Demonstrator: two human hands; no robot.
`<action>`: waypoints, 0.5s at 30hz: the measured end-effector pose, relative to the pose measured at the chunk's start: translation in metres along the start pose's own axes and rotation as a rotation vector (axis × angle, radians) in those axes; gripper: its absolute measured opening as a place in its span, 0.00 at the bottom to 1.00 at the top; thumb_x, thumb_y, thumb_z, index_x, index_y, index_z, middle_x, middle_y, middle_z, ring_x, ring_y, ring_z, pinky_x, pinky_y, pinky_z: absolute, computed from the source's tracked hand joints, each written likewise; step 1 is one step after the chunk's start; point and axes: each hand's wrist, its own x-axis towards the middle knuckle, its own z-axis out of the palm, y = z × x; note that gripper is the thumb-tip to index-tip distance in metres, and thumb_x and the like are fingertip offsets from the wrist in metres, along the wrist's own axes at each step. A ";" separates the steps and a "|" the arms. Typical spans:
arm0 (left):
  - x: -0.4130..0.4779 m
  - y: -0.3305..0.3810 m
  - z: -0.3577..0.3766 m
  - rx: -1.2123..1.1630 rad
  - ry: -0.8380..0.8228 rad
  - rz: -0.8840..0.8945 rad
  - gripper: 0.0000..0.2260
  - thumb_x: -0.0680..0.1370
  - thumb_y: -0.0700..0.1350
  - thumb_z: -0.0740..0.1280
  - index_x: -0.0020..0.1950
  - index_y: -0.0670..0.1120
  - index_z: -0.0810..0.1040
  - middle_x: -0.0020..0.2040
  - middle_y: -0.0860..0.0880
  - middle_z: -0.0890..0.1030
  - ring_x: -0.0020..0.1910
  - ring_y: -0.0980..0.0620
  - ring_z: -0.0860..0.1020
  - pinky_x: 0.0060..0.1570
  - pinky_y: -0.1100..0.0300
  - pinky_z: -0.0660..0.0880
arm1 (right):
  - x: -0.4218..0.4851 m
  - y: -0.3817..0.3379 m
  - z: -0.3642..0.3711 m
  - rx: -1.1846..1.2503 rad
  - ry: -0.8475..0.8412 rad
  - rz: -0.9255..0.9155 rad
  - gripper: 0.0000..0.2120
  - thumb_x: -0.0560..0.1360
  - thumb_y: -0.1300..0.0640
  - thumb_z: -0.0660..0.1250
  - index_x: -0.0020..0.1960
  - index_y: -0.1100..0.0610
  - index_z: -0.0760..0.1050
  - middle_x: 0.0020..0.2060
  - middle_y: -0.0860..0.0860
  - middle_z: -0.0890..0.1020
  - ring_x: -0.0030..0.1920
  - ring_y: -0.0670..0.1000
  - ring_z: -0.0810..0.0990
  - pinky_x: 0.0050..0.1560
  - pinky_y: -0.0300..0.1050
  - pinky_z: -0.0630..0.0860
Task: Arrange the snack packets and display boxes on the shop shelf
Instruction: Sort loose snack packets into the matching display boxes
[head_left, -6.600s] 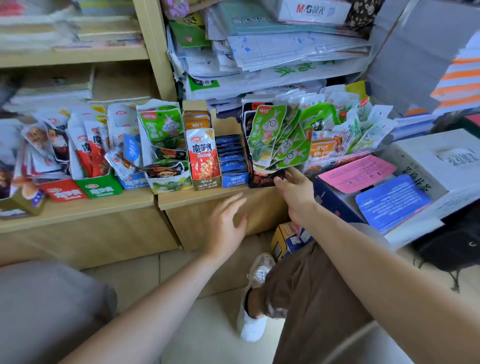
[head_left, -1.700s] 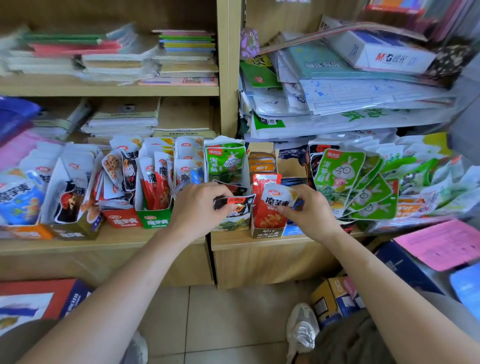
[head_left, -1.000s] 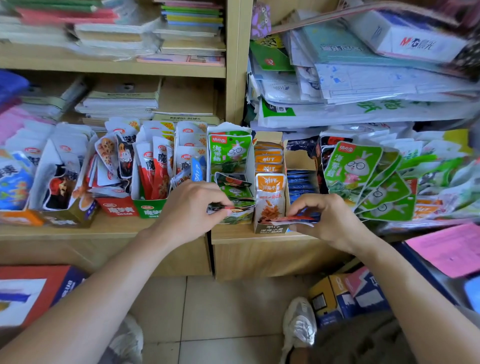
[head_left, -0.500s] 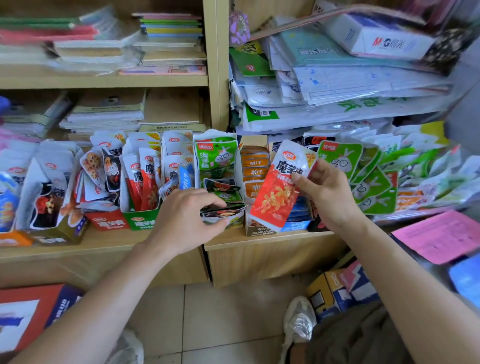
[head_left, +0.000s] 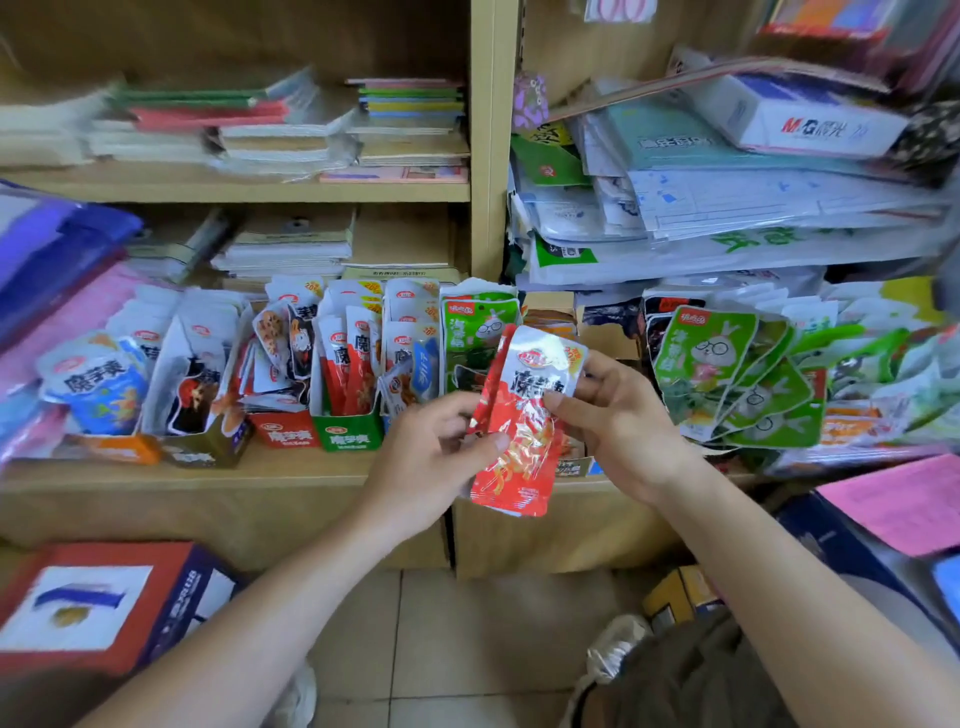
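Left hand (head_left: 431, 462) and right hand (head_left: 623, 431), both raised in front of the shelf ledge (head_left: 208, 475), pinch one red-and-white foil snack packet (head_left: 522, 457) between them. The left thumb lies on the packet's front at its left edge. The right thumb presses the front just below the white header, with the right fingers curled behind. A thin red strip (head_left: 493, 374) at the packet's left side appears to be a second packet seen edge-on; whether the left hand also holds it cannot be told.

The packet hangs upright, slightly tilted, clear of the shelf and between the two hands. It partly hides the cardboard box behind it.

Handling, as judged: light, soft and crinkly, with a glossy skin that may slip under a loose pinch. The flat sealed header and side seams offer the firmest hold, while the filled middle would buckle.

On the shelf to the left stand a green display box (head_left: 349, 439) and a red display box (head_left: 284, 435), both holding upright packets. Green rabbit-print packets (head_left: 711, 358) fan out to the right.
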 end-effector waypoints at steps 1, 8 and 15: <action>-0.004 0.000 -0.004 -0.024 0.018 -0.024 0.09 0.77 0.38 0.73 0.56 0.44 0.82 0.48 0.49 0.87 0.48 0.51 0.86 0.47 0.57 0.83 | 0.001 0.001 0.006 0.000 -0.008 0.002 0.18 0.78 0.69 0.66 0.67 0.63 0.72 0.53 0.63 0.84 0.50 0.60 0.84 0.50 0.53 0.81; -0.030 0.000 -0.032 -0.169 0.276 -0.140 0.11 0.72 0.34 0.76 0.52 0.43 0.82 0.45 0.49 0.87 0.44 0.51 0.86 0.39 0.63 0.80 | 0.009 0.020 0.052 -0.083 -0.014 0.105 0.15 0.73 0.64 0.73 0.59 0.61 0.78 0.52 0.57 0.86 0.50 0.60 0.85 0.46 0.53 0.82; -0.049 -0.003 -0.065 -0.299 0.336 -0.301 0.07 0.78 0.39 0.72 0.55 0.46 0.83 0.47 0.48 0.87 0.47 0.49 0.86 0.40 0.60 0.79 | 0.026 0.027 0.101 -0.108 -0.113 0.107 0.12 0.74 0.67 0.72 0.57 0.61 0.80 0.49 0.57 0.86 0.48 0.57 0.86 0.44 0.49 0.82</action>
